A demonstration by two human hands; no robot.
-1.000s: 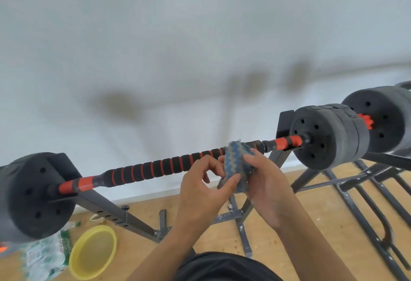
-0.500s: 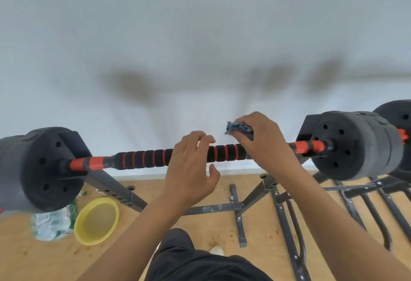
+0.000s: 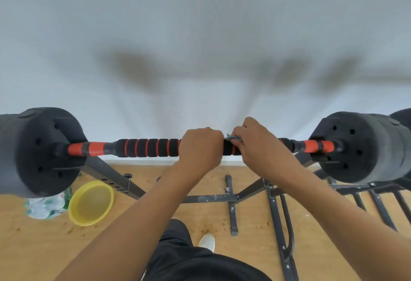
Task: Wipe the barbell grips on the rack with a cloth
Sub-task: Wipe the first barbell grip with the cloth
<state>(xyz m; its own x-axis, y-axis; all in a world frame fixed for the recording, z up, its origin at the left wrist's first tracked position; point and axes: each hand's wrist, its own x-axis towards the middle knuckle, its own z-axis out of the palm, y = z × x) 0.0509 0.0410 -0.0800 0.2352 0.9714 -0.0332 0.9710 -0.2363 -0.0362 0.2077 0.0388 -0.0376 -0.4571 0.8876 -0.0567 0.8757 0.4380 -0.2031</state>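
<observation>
nearest, the left hand [image 3: 200,145] curls its grip round the barbell [image 3: 146,148], steadying it on the rack [image 3: 115,179]. just beside it the right hand [image 3: 259,145] clamps a mostly hidden cloth [image 3: 233,138] onto the foam. a hard sideways rub could likely roll the bar in its cradles. the foam is black with orange rings. beyond, dark plates [image 3: 347,147] cap the ends.

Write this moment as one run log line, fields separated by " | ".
left hand: grips foam grip | right hand: presses cloth on bar | barbell on rack | phase: wiping
</observation>
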